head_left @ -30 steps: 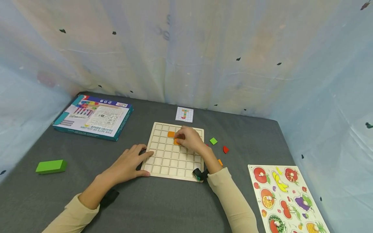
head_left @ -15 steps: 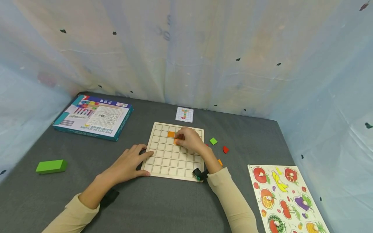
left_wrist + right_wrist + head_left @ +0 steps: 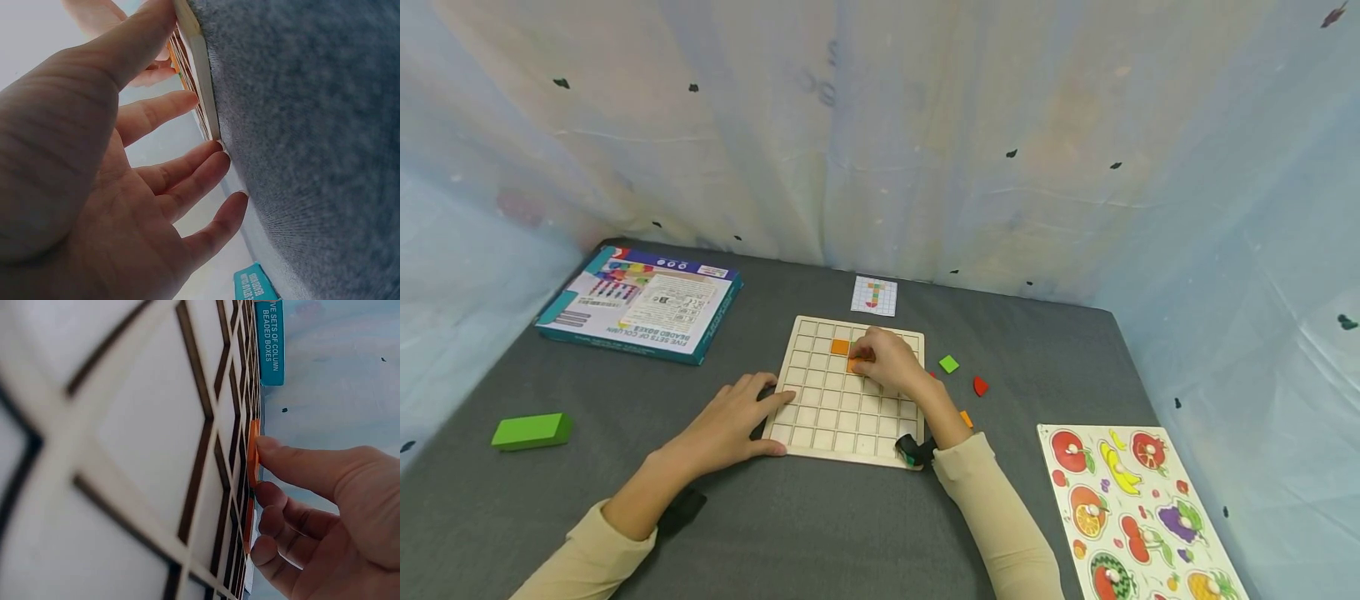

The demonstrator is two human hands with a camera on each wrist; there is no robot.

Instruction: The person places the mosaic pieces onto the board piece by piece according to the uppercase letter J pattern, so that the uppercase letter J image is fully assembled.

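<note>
A wooden grid board (image 3: 827, 417) lies on the grey cloth. My left hand (image 3: 722, 425) is at its left side, index fingertip on the grid and thumb at the near left corner; in the left wrist view the spread fingers of the left hand (image 3: 144, 181) line the board's edge (image 3: 203, 75). My right hand (image 3: 891, 362) is over the upper part of the grid, pinching an orange tile (image 3: 853, 366). Seen from the right wrist, its thumb touches the orange tile (image 3: 253, 450), with the other fingers curled beside it. Another orange tile (image 3: 840, 347) lies in a cell further left.
Behind the board is a pattern card (image 3: 874, 297). To its right lie a green tile (image 3: 949, 364), a red piece (image 3: 981, 386) and a partly hidden orange piece (image 3: 966, 418). A box (image 3: 640, 302) and green block (image 3: 532, 431) are left; a fruit puzzle (image 3: 1138, 508) is right.
</note>
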